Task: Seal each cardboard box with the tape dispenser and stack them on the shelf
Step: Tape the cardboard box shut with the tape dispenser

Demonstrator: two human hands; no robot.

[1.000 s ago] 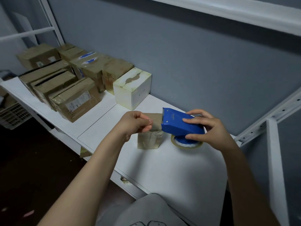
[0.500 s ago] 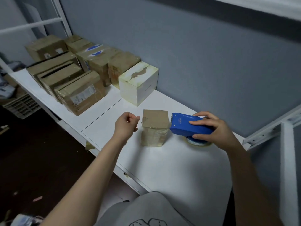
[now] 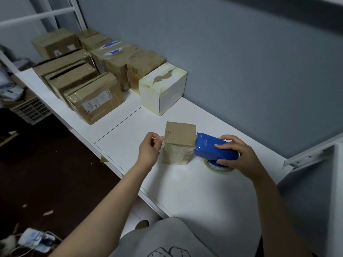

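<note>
The cardboard box [image 3: 179, 141] stands upright on the white shelf [image 3: 185, 186], well apart from the other boxes and between the two hands. No writing can be read on it. The blue tape dispenser [image 3: 213, 148] carries a short line of pale lettering on its top, too small to read. The shipping label [image 3: 96, 102] on the nearest brown box of the row at the left has print that is equally illegible. The left hand [image 3: 149, 152] has its fingers curled, thumb and forefinger pinched together just beside the box's upper left edge. Whether a tape end lies between them cannot be told. The right hand [image 3: 239, 156] grips the dispenser, fingers over its top and thumb on the near side. The dispenser's front end touches the box's upper right edge, and its tape roll hangs low at the shelf. The box is small and brown, with its top closed. A patch near its top left corner is torn down to the corrugation, and glossy, wrinkled clear tape covers its front face. A white box [image 3: 163, 89] with a torn top stands behind it.
</note>
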